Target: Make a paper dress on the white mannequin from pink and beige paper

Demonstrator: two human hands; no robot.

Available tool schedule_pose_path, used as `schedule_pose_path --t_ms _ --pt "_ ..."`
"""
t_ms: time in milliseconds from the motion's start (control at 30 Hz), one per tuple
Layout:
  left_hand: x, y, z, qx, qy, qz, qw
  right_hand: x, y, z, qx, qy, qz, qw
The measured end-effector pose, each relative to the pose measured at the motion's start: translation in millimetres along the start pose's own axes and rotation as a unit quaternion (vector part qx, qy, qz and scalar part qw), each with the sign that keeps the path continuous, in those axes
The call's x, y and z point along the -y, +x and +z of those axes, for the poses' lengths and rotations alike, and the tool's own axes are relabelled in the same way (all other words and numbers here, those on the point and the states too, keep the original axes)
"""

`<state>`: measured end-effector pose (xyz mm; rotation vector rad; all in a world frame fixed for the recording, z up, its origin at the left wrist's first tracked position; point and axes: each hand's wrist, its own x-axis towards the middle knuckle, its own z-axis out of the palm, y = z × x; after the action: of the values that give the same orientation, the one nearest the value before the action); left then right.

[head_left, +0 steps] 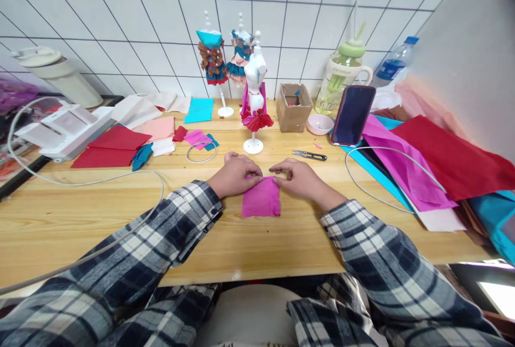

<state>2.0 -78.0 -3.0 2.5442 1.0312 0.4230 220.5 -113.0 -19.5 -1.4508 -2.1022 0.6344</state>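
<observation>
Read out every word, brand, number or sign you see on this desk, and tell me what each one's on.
"ICE CO…": on the upper band of the green-lidded jug; the last letters are blurred.
Lower on the same jug: larger dark lettering, too blurred to read.
On the blue label of the blue-capped plastic bottle: pale marks, too small and blurred to read.
I can make out no other text.

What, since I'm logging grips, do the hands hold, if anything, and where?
The magenta square, at its far edge: left hand along it, right hand near the right corner; pinched or pressed, unclear.
</observation>
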Motion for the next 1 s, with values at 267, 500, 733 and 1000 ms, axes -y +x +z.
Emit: schedule_pose_path --t_ms 267,500,733,1000 --pt "0 -3 -2.7 -0.005 0.049 0.025 0.998 2 0 2 0.000 -0.038 -0.002 0.999" --pt "0 -4 -8.0 0.006 0.114 0.080 0.990 8 -4 -3 0.018 -0.089 -0.037 0.995" --pt "-3 -6 -11.1 -0.012 0.178 0.149 0.973 11 -9 -13 0.061 -0.162 -0.084 0.981" --pt "-16 -3 -12.4 -0.042 0.185 0.165 0.968 18 -10 -16 0.108 -0.247 -0.099 0.958"
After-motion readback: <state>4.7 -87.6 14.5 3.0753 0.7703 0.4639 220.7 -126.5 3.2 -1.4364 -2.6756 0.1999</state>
